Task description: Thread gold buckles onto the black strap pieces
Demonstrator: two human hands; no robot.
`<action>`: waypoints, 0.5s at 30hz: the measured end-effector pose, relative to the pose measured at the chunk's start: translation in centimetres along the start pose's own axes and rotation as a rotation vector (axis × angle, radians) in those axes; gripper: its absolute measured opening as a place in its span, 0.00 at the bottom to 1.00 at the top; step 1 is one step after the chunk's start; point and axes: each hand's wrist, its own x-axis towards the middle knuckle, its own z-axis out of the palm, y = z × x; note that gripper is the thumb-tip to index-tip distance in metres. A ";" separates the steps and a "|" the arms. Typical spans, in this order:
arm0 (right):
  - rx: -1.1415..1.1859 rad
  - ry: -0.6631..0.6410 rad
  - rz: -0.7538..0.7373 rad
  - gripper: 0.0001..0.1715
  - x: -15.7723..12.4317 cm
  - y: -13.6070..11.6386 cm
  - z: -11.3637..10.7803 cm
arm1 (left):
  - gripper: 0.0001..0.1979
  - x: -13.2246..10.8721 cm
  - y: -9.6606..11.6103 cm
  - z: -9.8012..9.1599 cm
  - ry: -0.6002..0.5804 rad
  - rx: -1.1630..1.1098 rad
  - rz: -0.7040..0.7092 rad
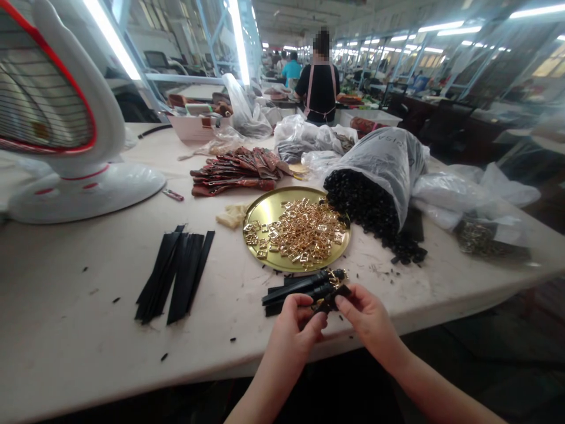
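Both hands at the near edge of the table, right of centre. Left hand: thumb and fingers pinched on a short black strap. Right hand: thumb and fingers clamped on the far right end of the same strap. Strap sits between the hands, just above the table edge; fingers hide part of it.

Just beyond, a small stack of finished-looking black straps lies on the table, gold buckles at their right ends. Behind it, round gold tray with a heap of loose gold buckles. Left: two bunches of flat black strips, near side. Right of tray: plastic bag on its side, small black pieces spilling out, some reaching the tray's edge. Far side: reddish patterned pieces stacked. Far left: white fan, cutter near its base. Far background: person in a black top, back turned.
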 end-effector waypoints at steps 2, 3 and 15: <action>-0.067 0.025 -0.033 0.10 -0.2 0.0 -0.2 | 0.11 -0.2 -0.2 -0.1 -0.032 0.007 -0.051; -0.102 0.027 -0.053 0.10 -0.3 -0.1 -0.3 | 0.10 -0.3 -0.2 -0.2 -0.058 0.011 -0.075; -0.056 -0.098 0.011 0.12 -2.2 -0.5 -0.6 | 0.06 -1.8 0.2 0.9 -0.181 0.151 -0.083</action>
